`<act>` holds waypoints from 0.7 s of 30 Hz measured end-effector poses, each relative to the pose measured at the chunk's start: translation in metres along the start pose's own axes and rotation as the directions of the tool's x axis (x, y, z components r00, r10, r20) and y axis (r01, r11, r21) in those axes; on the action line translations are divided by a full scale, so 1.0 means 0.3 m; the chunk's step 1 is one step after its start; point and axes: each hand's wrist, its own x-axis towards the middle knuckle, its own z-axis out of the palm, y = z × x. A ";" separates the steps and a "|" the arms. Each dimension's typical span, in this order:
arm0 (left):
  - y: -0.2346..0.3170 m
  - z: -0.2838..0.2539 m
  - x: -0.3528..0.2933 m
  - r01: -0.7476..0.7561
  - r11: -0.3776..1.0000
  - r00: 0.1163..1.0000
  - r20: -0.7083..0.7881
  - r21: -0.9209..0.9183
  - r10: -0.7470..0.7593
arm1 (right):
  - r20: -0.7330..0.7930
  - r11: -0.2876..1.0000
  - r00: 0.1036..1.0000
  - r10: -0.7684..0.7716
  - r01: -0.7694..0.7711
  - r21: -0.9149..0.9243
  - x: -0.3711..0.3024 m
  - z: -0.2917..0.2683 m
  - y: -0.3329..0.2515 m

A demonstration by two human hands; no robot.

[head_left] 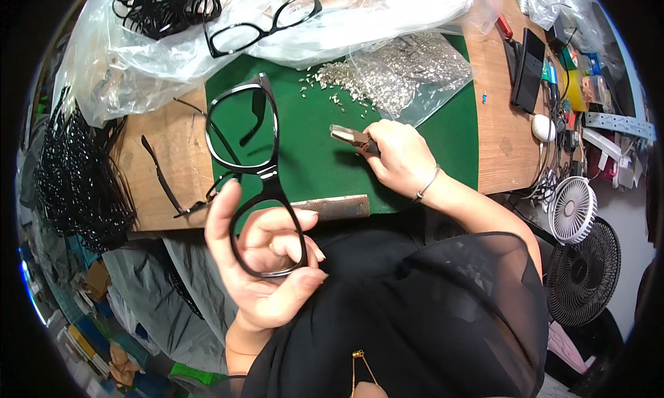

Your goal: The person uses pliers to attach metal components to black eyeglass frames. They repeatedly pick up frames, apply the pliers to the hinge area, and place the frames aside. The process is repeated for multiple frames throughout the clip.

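Note:
My left hand (252, 297) is closed around the lower rim of a black eyeglass frame (268, 175), held upright above the bench edge with one temple folded behind it. No lenses can be made out in it. In my right hand (407, 159) is a pair of pliers (351, 136), jaws pointing left over the green mat (318, 169), apart from the frame; most of the handles are hidden in my fist. Beyond the pliers, small silvery metal pieces (339, 76) spill out of a clear plastic bag (439, 76) onto the mat.
More black glasses lie on plastic sheeting (166, 66) and at the left, where a thin temple (158, 173) shows. Black beaded strands (79, 176) hang over the left edge. A worn metal strip (339, 206) borders the mat. Rightward are a phone (529, 69), cables and fans (573, 210).

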 end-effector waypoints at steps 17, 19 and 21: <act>-0.160 0.085 0.036 -0.136 0.858 0.986 0.148 0.495 0.071 | 0.154 0.517 0.971 0.184 -0.229 0.825 -0.137 -0.164 -0.177; -0.157 0.096 0.038 -0.150 0.847 0.985 0.153 0.511 0.082 | 0.094 0.527 0.980 0.176 -0.174 0.832 -0.144 -0.157 -0.173; -0.164 0.103 0.032 -0.153 0.838 0.986 0.140 0.524 0.093 | 0.065 0.577 0.980 0.186 -0.162 0.800 -0.149 -0.153 -0.172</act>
